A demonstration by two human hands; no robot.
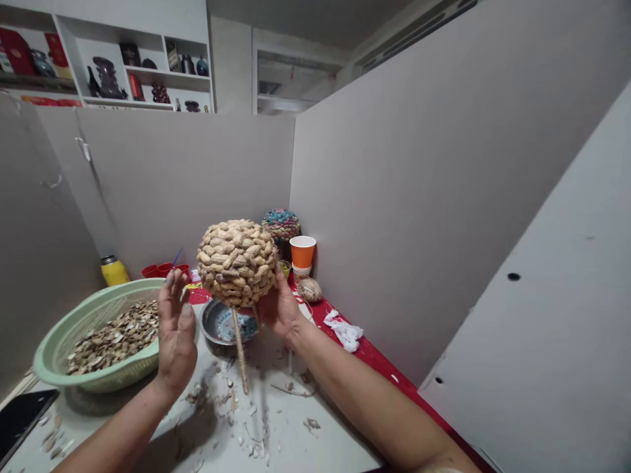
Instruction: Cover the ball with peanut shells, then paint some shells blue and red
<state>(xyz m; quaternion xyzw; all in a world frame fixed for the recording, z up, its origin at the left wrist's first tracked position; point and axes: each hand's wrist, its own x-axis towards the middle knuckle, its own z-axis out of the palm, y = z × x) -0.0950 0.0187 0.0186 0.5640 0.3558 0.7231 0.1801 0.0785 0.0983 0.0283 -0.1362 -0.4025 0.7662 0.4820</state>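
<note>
A rounded craft piece covered in whole peanut shells (237, 263) is held up over the table, with twine-wrapped legs (240, 351) pointing down from it. My right hand (283, 307) grips it at its lower right; some of the fingers are hidden behind it. To its left, my left hand (176, 335) is raised with fingers stretched out, apart from the piece and holding nothing. Left of that hand, a green plastic colander (98, 381) holds many broken shell pieces (116, 335). Behind the legs stands a metal bowl (211, 322) with blue stains inside.
Shell scraps (256, 447) litter the white table. Toward the back are a yellow bottle (114, 270), red cups (162, 270), an orange paper cup (302, 253), a twine ball (309, 290) and a multicoloured round piece (280, 223). Crumpled tissue (345, 330) lies right; a phone (22, 420) left. Grey panels (394, 197) enclose the table.
</note>
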